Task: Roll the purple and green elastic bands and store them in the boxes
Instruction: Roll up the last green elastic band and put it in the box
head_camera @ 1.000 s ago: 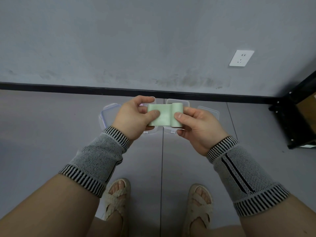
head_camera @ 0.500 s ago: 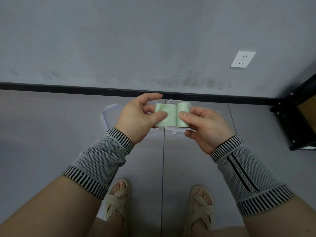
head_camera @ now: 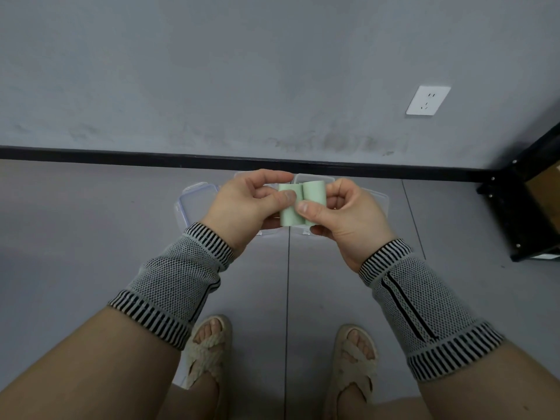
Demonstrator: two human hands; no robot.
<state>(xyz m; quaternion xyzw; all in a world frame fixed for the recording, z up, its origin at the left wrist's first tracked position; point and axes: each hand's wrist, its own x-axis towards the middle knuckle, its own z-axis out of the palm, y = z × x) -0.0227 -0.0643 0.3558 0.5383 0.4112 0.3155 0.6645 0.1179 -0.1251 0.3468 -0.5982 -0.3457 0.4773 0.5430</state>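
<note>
A pale green elastic band is held between both hands above the floor. Its right part is wound into a thick roll and a short flat stretch remains on the left. My left hand pinches the flat end with thumb and fingers. My right hand grips the roll, thumb on its front. Beneath the hands lie clear plastic boxes with open lids, mostly hidden by the hands. No purple band is visible.
The boxes sit on a grey tiled floor close to a grey wall with a black skirting strip. A black shelf frame stands at the right. My sandalled feet are below the hands.
The roll has grown thicker and the flat green stretch has shortened. My hands have come closer together.
</note>
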